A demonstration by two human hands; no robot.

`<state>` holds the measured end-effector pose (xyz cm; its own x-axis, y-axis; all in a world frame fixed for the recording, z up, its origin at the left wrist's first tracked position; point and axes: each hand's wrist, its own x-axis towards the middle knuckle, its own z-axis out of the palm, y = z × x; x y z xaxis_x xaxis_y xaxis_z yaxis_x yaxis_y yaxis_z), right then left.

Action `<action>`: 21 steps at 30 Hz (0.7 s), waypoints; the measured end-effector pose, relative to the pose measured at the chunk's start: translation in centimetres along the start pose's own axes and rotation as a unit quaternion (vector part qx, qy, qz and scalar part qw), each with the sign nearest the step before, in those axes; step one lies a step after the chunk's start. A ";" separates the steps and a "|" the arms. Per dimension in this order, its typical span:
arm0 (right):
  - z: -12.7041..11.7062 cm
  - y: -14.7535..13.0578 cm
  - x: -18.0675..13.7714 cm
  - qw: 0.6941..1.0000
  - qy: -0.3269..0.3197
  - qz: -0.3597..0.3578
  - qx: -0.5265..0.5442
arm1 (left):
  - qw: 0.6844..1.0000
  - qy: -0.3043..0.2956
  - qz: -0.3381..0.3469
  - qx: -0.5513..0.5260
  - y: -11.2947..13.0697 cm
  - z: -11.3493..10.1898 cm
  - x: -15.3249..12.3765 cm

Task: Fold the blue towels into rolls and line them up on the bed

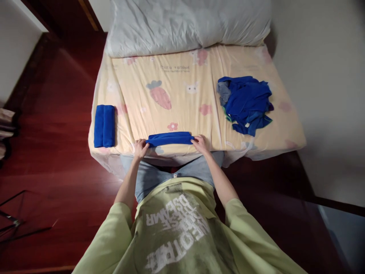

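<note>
A blue cloth [170,139], folded into a long narrow strip, lies along the near edge of the bed, right in front of my body. My left hand [140,148] pinches its left end, and my right hand [200,144] pinches its right end. Farther left on the bed rests a folded blue cloth bundle [104,126], made of two thick rolls or folds side by side. To the right is a loose, crumpled pile of blue cloths [246,101] with a grey piece and some green edging showing.
The bed [185,91] has a pale yellow sheet printed with a carrot, flowers and rabbits. A grey quilt [188,26] is heaped at its far end. A wall [322,83] stands on the right. Black stand legs [17,222] are on the dark red floor at lower left.
</note>
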<state>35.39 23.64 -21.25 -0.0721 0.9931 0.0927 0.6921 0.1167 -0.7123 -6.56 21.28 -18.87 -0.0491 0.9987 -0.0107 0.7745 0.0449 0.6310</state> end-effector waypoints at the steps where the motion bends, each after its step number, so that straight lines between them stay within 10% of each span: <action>1: 0.2 0.1 0.2 1.000 0.005 0.019 0.004 | 1.000 0.007 -0.005 0.007 0.0 0.2 0.1; 6: 0.4 -0.3 0.6 0.998 0.020 0.055 0.020 | 0.998 0.037 -0.029 0.036 0.6 1.0 0.5; 11: -0.4 -2.0 -0.9 0.994 0.046 -0.093 -0.045 | 0.995 0.097 0.014 0.036 2.0 1.0 -0.4; 21: -1.4 -2.5 -1.7 0.975 -0.058 -0.147 -0.157 | 0.983 -0.041 0.168 0.066 1.0 -0.7 -1.2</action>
<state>34.83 21.68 -18.64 -0.3685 0.9143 0.1681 0.8135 0.4047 -0.4176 -6.20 20.08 -17.67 0.2697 0.9560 0.1152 0.8139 -0.2902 0.5033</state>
